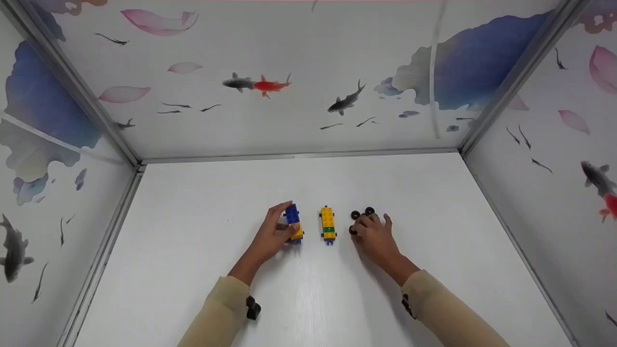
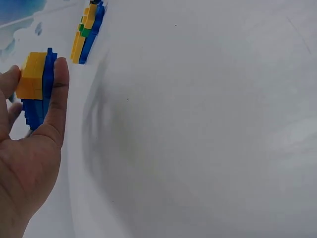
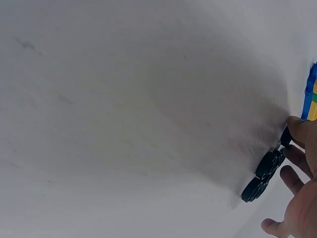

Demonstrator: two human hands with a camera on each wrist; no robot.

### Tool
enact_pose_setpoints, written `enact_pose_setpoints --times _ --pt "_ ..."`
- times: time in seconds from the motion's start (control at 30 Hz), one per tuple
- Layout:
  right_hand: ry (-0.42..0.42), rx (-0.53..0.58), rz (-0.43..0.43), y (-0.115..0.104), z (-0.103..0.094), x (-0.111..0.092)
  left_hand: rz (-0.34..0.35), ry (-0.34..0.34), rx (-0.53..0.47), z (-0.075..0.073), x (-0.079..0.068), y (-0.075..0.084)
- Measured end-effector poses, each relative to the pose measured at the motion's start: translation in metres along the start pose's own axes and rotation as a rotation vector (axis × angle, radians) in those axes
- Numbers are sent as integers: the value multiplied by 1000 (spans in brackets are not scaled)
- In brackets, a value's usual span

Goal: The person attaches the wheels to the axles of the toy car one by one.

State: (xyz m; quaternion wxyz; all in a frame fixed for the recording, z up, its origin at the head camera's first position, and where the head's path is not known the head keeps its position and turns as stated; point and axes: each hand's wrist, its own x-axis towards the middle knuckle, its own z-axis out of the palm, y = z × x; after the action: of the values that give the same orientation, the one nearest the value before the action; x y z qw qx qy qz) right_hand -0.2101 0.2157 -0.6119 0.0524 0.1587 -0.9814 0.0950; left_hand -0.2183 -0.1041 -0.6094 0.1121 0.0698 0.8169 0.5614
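My left hand [image 1: 271,234] grips a toy-brick car body [image 1: 292,213] with blue and yellow bricks on a blue base. In the left wrist view, that car body [image 2: 35,74] sits between the thumb and fingers. A second car body [image 1: 328,219], yellow with a green band, lies on the table between the two hands. To its right, my right hand [image 1: 376,236] pinches a black toy wheel [image 3: 286,136] at the fingertips. Several more black wheels [image 3: 267,164] lie just beside those fingers, partly hidden by the hand in the head view.
The white table [image 1: 193,289] is bounded by a back wall [image 1: 299,125] and side walls, printed with fish and petals. Metal strips [image 1: 294,156] run along the table's edges. Small dark devices [image 1: 253,308] are worn at the sleeve cuffs.
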Motion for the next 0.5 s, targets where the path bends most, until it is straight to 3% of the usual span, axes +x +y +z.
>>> enact_pose_setpoints --times 0.1,0.5 --pt "2 1 1 -1 0 0 -42 8 -27 0 -1 1" --pt "38 28 -20 1 -2 1 -87 -20 -145 2 -3 0"
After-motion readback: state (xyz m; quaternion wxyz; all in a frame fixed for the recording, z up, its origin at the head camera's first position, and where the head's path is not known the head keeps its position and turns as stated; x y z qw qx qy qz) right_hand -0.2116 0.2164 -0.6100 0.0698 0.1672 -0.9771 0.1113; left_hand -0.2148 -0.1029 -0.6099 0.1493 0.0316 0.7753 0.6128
